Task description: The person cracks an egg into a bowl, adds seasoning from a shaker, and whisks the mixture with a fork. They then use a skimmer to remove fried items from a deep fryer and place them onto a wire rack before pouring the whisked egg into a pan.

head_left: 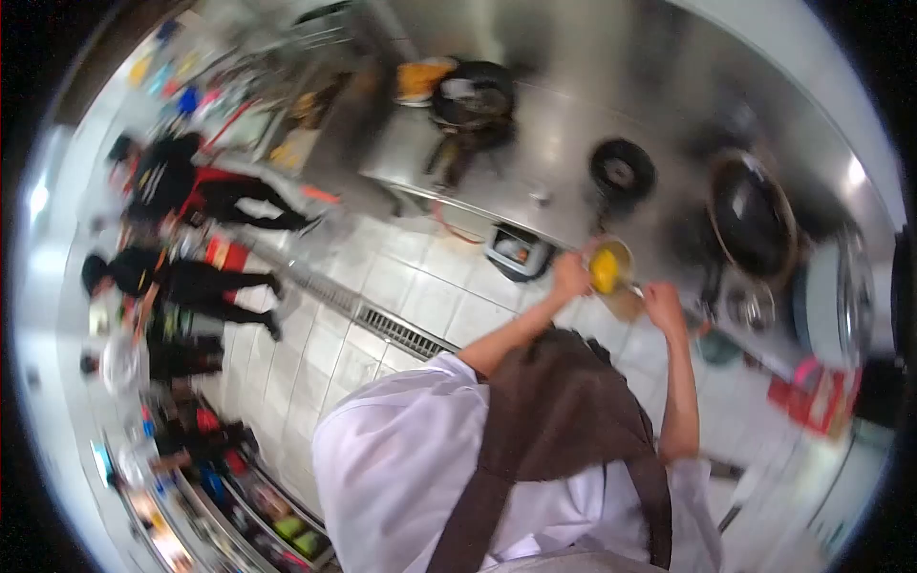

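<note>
A round container (626,260) with yellow contents (606,271) is in front of my apron, near the edge of the steel counter. My left hand (571,277) is closed on its rim side. My right hand (663,307) is closed round the handle of a utensil (634,287) whose far end reaches into the container; its tip is hidden. Just beyond the container, on the counter, sits a small black pan (623,172).
The steel counter (554,124) holds a dark pan (473,95), orange food (423,80) and a large wok (753,215). Below its edge hangs a small bin (516,250). Several people, including one in black (172,277), stand at the left. A floor drain (401,329) crosses the tiles.
</note>
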`<state>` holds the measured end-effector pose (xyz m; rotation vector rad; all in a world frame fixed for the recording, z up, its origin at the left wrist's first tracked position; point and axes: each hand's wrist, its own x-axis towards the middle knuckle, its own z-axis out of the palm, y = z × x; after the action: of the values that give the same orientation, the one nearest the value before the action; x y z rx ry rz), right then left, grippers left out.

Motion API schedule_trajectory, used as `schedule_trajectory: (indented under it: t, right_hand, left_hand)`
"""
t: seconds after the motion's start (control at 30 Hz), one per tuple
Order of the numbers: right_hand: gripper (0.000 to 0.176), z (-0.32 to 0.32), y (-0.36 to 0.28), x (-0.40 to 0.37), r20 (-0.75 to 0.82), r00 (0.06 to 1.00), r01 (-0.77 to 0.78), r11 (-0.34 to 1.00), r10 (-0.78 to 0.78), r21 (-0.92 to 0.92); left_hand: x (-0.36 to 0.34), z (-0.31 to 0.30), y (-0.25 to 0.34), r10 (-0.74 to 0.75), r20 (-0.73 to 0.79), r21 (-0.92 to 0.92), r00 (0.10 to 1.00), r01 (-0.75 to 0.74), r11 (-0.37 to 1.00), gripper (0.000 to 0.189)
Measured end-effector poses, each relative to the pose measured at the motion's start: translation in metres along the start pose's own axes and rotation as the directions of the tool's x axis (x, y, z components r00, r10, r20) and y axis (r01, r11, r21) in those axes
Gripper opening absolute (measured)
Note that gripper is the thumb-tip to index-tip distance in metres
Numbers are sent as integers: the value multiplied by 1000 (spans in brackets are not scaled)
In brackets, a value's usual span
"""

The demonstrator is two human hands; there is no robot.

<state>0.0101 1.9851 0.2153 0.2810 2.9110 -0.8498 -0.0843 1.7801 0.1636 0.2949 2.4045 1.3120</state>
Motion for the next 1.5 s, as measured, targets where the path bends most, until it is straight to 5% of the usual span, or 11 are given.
schedule_trajectory:
  t: [0.1,0.2,0.3,0.73,0.83,0.93,1.0,1.27,1.37,1.47,1.5]
  right_hand:
    - [18,-2,1,-6,-133,991,25,998,-32,-55]
    - [18,-3,-7,8,61,996,61,996,-65,67]
    - [17,-6,-22,18,-81,996,44,998,-47,-43]
    - [15,20,-31,42,-19,989,145,986,-144,81]
    - [17,23,-28,47,-130,947,309,943,-293,125]
    - [20,22,-36,56,-176,984,104,879,-23,465]
    - [25,31,-39,64,-61,993,9,448,101,894]
    - [29,33,-80,104,-107,981,170,457,-159,873]
    - [27,37,-84,126,-9,910,316,678,-416,664]
    - [28,9,-151,93,36,994,30,562,-107,827]
    - [28,24,-133,108,-64,969,210,665,-237,717]
  left_hand:
    - [-23,-6,21,-48,-82,-235,996,27,972,56]
    - [-18,-22,23,-111,-11,-231,994,105,967,61]
    - [-17,-28,19,-130,-82,-303,988,100,948,62]
    - [-24,-55,4,-201,-140,-371,970,137,918,65]
    - [-22,-61,2,-213,-149,-358,966,148,922,65]
    - [-24,-65,2,-235,-103,-406,967,175,897,64]
    - [-30,-74,6,-234,-32,-486,972,189,853,64]
    - [-56,-110,-3,-296,-172,-569,939,151,808,54]
    - [-64,-120,-12,-269,-343,-421,900,109,901,47]
    - [-66,-127,-15,-367,-311,-677,877,66,733,48]
    - [-44,-108,-72,-233,-463,-493,855,-30,870,50]
